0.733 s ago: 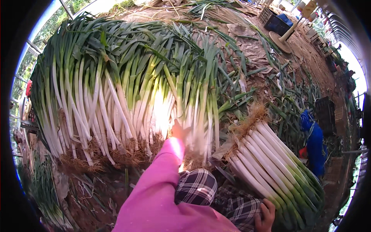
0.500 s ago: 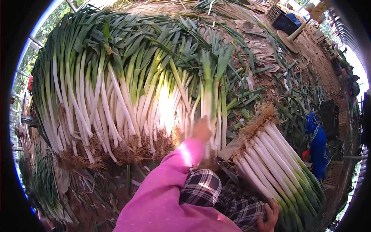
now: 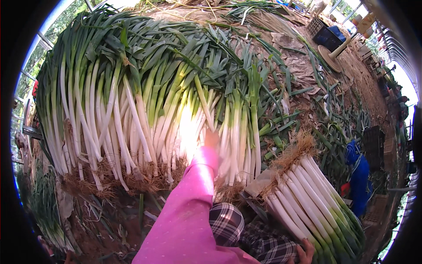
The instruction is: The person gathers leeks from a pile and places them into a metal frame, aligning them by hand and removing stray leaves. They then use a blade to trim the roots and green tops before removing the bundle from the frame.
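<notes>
A thick row of large green onions (image 3: 145, 101), with long white stalks, green tops and brown roots, fills the left and middle. My left hand (image 3: 212, 139), in a pink sleeve, reaches in among white stalks at the right part of the row. It is blurred, and its fingers cannot be made out. A separate bundle of green onions (image 3: 310, 193) lies slantwise at the lower right, roots pointing up-left. At the bottom edge my right hand (image 3: 303, 254) is curled against the bundle's green end; part of it is out of view.
Loose leaves (image 3: 343, 119) litter the ground right of the row. Blue sheeting (image 3: 361, 176) and a dark crate (image 3: 373, 145) stand at the right. Farther off are a round-based stand (image 3: 329, 58) and a dark bin (image 3: 325, 33). My plaid-covered knee (image 3: 226, 220) is below the row.
My left hand has moved left and slightly up along the row, away from the stalks at its right end. My right hand stays at the bundle, slightly lower in view.
</notes>
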A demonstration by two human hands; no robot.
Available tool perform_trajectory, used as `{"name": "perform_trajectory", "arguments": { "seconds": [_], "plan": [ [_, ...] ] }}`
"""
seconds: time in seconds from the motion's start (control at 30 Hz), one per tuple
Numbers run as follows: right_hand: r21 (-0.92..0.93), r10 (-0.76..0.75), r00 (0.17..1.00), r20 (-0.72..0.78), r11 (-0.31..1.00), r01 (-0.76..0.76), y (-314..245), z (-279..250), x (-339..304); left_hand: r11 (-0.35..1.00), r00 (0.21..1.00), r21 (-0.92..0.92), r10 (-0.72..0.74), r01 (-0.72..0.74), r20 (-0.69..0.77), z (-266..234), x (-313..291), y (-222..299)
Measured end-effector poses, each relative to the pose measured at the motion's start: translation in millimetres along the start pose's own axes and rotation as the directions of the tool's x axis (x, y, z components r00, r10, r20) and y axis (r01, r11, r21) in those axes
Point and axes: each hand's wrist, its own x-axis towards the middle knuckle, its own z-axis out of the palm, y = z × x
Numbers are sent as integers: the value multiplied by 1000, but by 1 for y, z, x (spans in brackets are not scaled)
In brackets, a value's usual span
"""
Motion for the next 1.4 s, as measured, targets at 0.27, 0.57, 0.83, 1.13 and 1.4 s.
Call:
{"name": "perform_trajectory", "arguments": {
  "seconds": [0.27,0.57,0.83,1.13,1.4],
  "plan": [
    [88,20,1000,-18,996,-18,-6,-2,7,998,996,20,50,-52,75,-69,0,11],
    [115,-58,995,-79,991,67,-2,-3,11,852,730,498,-442,160,522,-217,-117,2],
    [137,6,978,-209,990,24,9,14,-16,915,886,83,-402,394,233,-167,-79,7],
    [140,-60,968,-242,985,96,11,16,-52,538,971,825,236,-172,49,-270,-135,25],
    [126,-70,938,-339,985,119,14,10,-102,-11,819,992,564,-122,107,-370,-391,193]
  ]
}}
